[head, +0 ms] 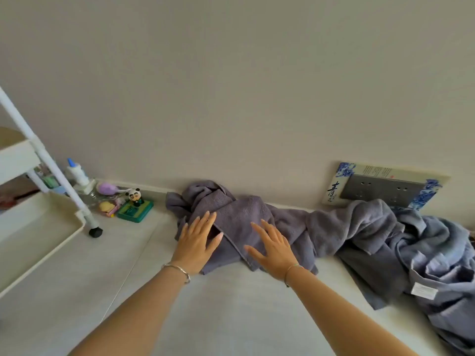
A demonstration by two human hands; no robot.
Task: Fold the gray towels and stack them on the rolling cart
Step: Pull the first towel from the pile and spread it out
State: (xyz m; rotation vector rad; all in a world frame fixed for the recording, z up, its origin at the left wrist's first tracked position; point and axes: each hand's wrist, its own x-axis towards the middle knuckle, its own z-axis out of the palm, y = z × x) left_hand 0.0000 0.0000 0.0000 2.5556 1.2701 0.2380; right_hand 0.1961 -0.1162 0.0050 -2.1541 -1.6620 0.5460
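Both hands flat, fingers straight: left hand [196,239] and right hand [273,246] press the gray towel [241,214] on the floor near the rolling cart [38,227]; smooth wrinkles outward before folding, edges aligned.

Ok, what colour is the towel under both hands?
The towel is purplish gray, seen in the head view.
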